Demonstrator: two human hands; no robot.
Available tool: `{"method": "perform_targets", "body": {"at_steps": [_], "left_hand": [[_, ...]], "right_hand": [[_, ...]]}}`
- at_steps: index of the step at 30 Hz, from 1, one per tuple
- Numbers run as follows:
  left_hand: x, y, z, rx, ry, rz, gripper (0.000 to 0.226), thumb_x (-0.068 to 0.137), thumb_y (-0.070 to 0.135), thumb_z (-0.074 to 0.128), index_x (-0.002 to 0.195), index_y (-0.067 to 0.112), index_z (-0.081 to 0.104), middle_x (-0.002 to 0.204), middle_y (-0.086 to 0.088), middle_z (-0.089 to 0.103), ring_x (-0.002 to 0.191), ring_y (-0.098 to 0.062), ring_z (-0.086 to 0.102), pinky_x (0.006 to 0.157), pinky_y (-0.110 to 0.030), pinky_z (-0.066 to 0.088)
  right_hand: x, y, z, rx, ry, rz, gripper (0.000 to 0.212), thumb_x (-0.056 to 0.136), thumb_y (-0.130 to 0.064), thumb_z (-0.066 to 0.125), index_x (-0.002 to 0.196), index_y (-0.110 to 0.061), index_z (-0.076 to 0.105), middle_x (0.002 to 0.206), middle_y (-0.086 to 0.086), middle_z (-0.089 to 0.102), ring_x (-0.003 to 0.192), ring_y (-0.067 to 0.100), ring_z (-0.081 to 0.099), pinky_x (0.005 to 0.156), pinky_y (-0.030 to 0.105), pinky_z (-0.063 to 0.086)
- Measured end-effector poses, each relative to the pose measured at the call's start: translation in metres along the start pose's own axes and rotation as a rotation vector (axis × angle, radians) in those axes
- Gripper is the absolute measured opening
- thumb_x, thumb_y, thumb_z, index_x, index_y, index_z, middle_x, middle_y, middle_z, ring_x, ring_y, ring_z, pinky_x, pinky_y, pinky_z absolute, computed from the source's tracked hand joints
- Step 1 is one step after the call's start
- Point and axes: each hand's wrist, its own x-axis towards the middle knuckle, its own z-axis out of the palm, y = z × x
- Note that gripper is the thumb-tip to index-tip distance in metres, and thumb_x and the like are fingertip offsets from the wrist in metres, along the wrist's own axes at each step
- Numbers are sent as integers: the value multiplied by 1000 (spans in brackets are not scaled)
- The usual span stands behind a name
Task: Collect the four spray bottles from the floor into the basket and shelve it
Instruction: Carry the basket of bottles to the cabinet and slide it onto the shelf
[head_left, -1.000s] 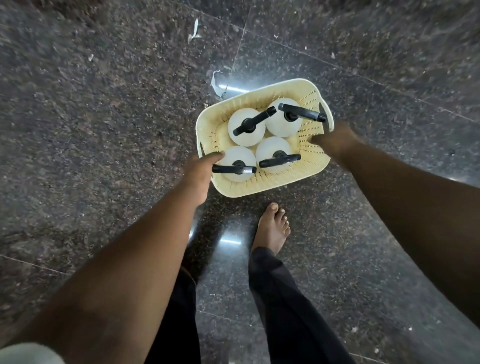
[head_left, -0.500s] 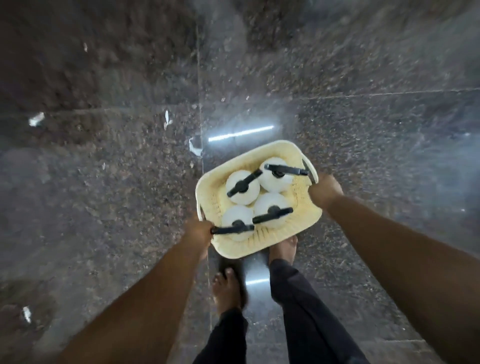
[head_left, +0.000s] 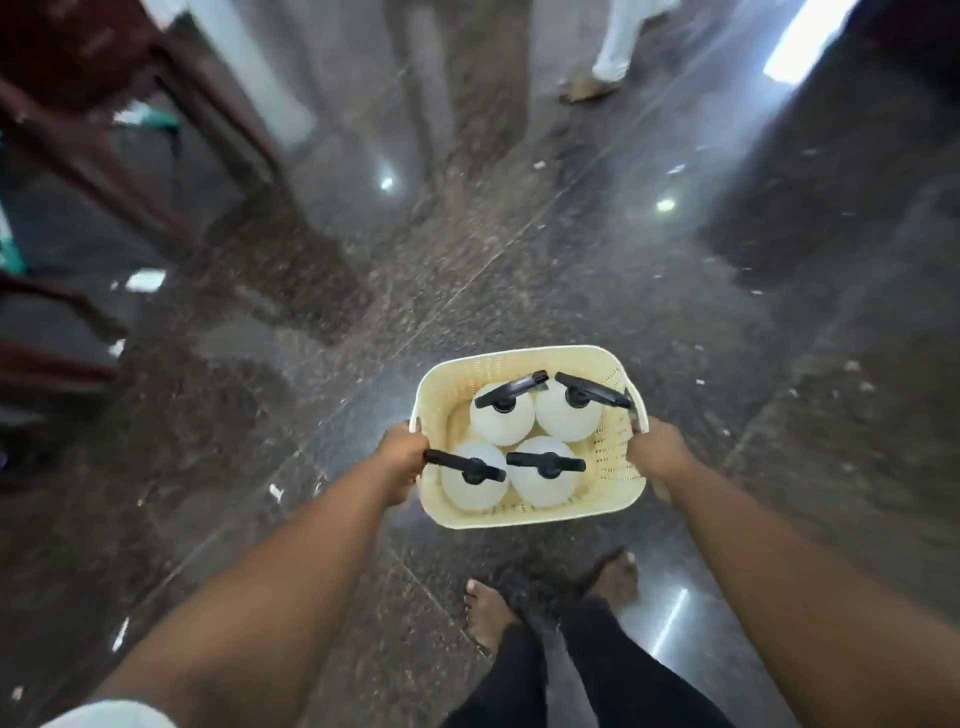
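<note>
A cream perforated plastic basket (head_left: 519, 358) hangs in the air above the dark floor, carried between both hands. My left hand (head_left: 402, 454) grips its left rim and my right hand (head_left: 657, 452) grips its right handle. Inside stand several white spray bottles with black trigger heads: one at the back left (head_left: 501, 423), one at the back right (head_left: 566, 418), one at the front left (head_left: 472, 483) and one at the front right (head_left: 543, 475). All stand upright and close together.
Dark speckled granite floor (head_left: 519, 270) with small white scraps. Dark wooden furniture legs (head_left: 130, 156) stand at the left. Another person's foot and white trouser leg (head_left: 597, 78) are at the far top. My bare feet (head_left: 493, 613) are below the basket.
The basket has come up off the floor in both hands, and the view has swung up and turned, bringing furniture legs and another person's foot into sight. The bottles stay in place.
</note>
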Motion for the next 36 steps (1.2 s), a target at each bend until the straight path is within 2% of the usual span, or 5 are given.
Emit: {"method": "perform_targets", "body": {"at_steps": [4, 10, 20, 24, 36], "left_hand": [[-72, 52, 68, 148, -119, 118, 32, 86, -11, 34, 59, 4, 43, 57, -10, 36, 50, -20, 33, 47, -28, 25], [-180, 79, 224, 329, -370, 254, 25, 86, -6, 43, 68, -7, 60, 68, -28, 58, 63, -32, 55, 55, -33, 48], [-372, 53, 523, 688, -584, 452, 18, 62, -11, 40, 58, 1, 53, 62, -15, 45, 61, -23, 37, 57, -34, 26], [-437, 49, 626, 737, -663, 489, 20, 58, -17, 38, 61, -2, 51, 71, -16, 45, 69, -25, 38, 53, -29, 24], [-498, 108, 885, 776, -715, 565, 33, 71, -21, 27, 60, 1, 49, 57, -13, 43, 51, -23, 38, 52, -27, 31]], "right_hand": [[-52, 50, -103, 222, 86, 43, 32, 84, 12, 38, 93, -8, 62, 85, 14, 64, 80, 30, 60, 66, 37, 49], [-86, 198, -254, 476, 220, 117, 37, 70, 8, 43, 94, 0, 69, 95, 23, 72, 90, 36, 69, 79, 51, 58], [-196, 416, -496, 770, 452, 252, 27, 79, 10, 39, 80, 0, 64, 70, 16, 65, 63, 25, 61, 46, 20, 41], [-210, 486, -574, 853, 554, 326, 34, 68, 11, 44, 93, 3, 66, 92, 28, 69, 88, 38, 67, 65, 34, 48], [-134, 542, -763, 901, 665, 473, 24, 87, 14, 42, 72, 4, 58, 74, 19, 61, 67, 26, 54, 79, 42, 48]]}}
